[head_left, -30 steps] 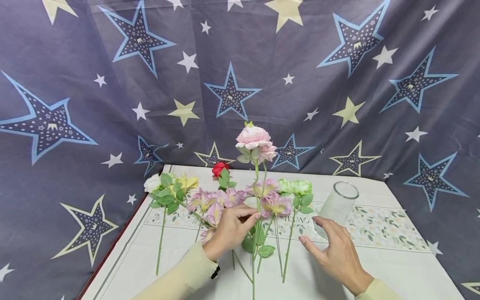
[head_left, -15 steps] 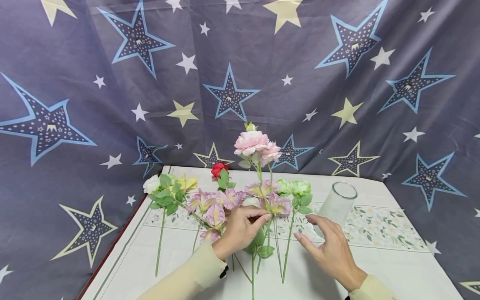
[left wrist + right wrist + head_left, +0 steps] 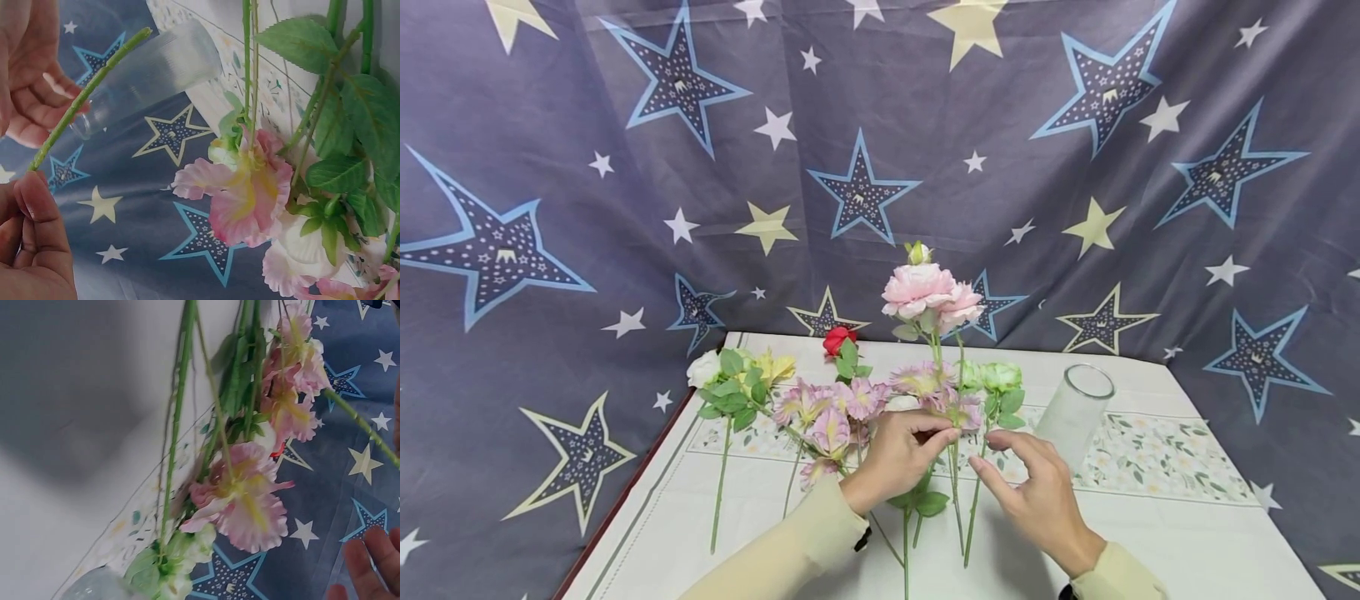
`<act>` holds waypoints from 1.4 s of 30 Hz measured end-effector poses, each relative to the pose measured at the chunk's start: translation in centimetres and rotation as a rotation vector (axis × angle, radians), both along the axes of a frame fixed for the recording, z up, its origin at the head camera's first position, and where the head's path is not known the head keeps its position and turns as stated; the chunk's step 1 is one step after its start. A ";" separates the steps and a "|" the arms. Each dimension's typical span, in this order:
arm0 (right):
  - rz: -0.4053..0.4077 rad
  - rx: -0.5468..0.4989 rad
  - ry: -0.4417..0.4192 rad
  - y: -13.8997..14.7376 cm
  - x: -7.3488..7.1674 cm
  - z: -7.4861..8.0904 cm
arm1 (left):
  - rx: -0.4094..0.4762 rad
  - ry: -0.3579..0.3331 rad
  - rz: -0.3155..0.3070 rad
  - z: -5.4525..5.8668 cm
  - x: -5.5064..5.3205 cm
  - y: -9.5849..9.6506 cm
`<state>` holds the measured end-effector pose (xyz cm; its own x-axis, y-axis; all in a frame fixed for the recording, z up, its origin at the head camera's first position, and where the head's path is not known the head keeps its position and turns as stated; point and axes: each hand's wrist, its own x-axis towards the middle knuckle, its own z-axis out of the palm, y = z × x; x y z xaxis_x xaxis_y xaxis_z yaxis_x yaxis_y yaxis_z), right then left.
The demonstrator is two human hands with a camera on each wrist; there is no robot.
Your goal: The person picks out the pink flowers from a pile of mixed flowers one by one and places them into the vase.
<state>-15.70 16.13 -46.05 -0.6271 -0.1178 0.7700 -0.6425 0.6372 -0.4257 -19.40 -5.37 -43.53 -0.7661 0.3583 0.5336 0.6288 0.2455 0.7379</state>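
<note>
Pink flower, ruffled rounded petals, slim stem pinched in left fingers

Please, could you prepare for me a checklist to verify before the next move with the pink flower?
1. Left hand pinches the stem of the pink flower: ok.
2. Right hand holds nothing: ok.
3. Mouth of the glass vase uncovered: ok.
4. Pink flower above the vase: not ok, it is to the left.
5. Stem length suits the vase: cannot tell.
</note>
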 end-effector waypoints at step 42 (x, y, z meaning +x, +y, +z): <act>0.062 -0.128 0.058 -1.9 -0.7 0.1 | -0.091 0.153 -0.025 0.4 -0.3 1.3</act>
